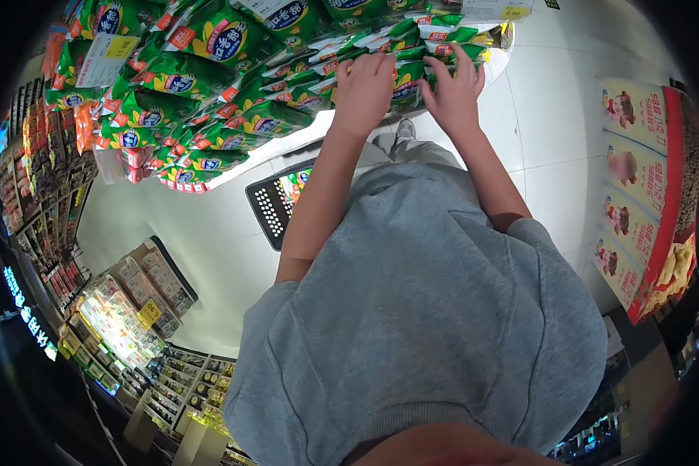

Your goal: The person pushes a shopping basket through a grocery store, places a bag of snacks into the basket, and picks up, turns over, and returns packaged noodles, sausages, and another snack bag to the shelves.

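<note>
Green snack packets (404, 81) with blue oval labels and red corners stand in tight rows on a display stand. My left hand (365, 89) rests over the front rows, its fingers bent onto the packet tops. To its right, my right hand (456, 93) has its fingers and thumb spread over the packets near the end of the row. One packet shows between the two hands. Neither hand visibly lifts a packet, and the undersides of the fingers are hidden.
A black basket (270, 213) holding a colourful packet sits on the floor below my left forearm. White price cards (107, 60) stand on the display. A red-edged promotional stand (637, 194) is at right, a stack of boxes (144, 291) and stocked shelves at left.
</note>
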The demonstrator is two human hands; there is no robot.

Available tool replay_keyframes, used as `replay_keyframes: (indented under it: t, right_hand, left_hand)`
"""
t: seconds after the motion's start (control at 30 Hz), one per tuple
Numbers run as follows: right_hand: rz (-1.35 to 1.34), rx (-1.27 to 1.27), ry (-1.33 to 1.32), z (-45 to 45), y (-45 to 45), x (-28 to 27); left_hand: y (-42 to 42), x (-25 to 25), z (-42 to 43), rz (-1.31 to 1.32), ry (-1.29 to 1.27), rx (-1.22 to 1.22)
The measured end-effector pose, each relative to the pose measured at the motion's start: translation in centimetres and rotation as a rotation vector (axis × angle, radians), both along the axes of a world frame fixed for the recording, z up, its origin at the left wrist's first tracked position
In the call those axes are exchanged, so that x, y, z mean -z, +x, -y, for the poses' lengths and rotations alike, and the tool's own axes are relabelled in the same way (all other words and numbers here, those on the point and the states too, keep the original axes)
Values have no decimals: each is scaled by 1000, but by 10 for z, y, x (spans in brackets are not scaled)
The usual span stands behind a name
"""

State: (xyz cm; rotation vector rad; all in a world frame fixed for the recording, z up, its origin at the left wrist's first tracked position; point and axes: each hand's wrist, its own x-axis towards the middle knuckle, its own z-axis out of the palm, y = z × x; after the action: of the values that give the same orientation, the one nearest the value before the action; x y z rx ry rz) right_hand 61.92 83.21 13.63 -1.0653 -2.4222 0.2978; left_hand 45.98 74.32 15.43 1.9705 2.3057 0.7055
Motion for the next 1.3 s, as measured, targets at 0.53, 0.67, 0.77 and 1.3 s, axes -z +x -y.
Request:
replay_keyframes:
  t: [0.53, 0.67, 0.77, 1.3]
  right_hand:
    - [-184, -209, -224, -17, 0, 17]
    - [-214, -254, -285, -13, 9, 14]
    - [-149, -232, -193, -4, 15, 4]
    - [-481, -512, -677, 12, 26, -34]
  left_hand:
    - [10, -1, -6, -68, -17, -4]
    - [16, -11, 9, -154, 22, -2]
    - [16, -1, 19, -29, -48, 12]
    - [15, -127, 58, 722, 271, -9]
